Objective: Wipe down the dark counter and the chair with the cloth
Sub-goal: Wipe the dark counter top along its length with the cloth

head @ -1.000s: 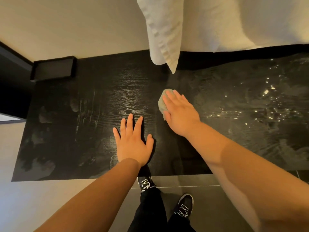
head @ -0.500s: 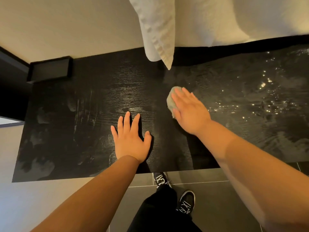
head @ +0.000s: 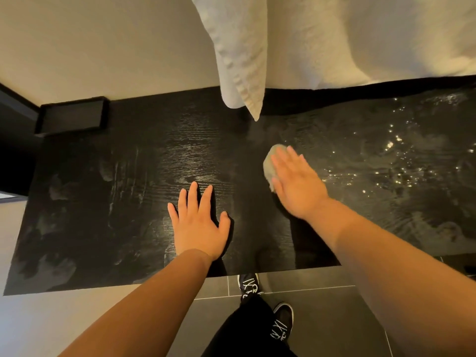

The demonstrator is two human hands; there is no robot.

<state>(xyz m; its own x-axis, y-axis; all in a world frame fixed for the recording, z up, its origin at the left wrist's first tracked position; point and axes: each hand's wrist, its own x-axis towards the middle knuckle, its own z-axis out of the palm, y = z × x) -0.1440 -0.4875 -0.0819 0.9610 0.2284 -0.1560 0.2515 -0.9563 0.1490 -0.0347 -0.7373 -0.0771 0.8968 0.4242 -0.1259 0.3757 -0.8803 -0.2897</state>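
The dark wood-grain counter [head: 128,202] fills the middle of the head view, streaked with wet smears and glinting droplets on its right part. My right hand [head: 296,184] lies flat with straight fingers on a small grey-green cloth [head: 270,163], pressing it onto the counter right of centre; only the cloth's left edge shows. My left hand [head: 198,225] rests flat on the counter near the front edge, fingers spread, holding nothing. No chair is in view.
White towels [head: 239,60] hang from above over the counter's back edge. A shallow black tray [head: 72,117] sits in the back left corner against the beige wall. Dark floor tiles and my shoes [head: 280,320] lie below the front edge.
My right hand has slid the cloth to the right across the counter. My left hand has stayed flat in about the same place.
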